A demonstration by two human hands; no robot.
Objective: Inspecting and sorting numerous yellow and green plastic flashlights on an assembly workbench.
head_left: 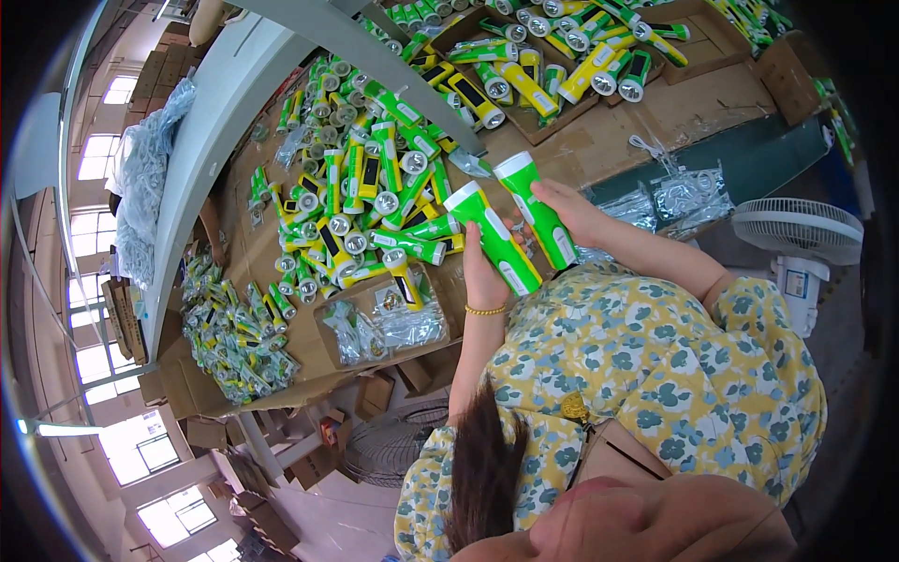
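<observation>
My left hand, with a gold bracelet on the wrist, is closed around a green flashlight with a white head, held tilted with the head pointing up-left. My right hand grips a second green flashlight of the same kind right beside it, almost parallel. Both are held just above the cardboard-covered table, close to my floral-print front. A heap of loose green and yellow flashlights lies just left of my hands.
A small cardboard box with clear plastic bags sits near the table edge. Bagged flashlights are piled at the left. A cardboard tray of flashlights lies farther off. Clear bags with cords and a white fan are at the right.
</observation>
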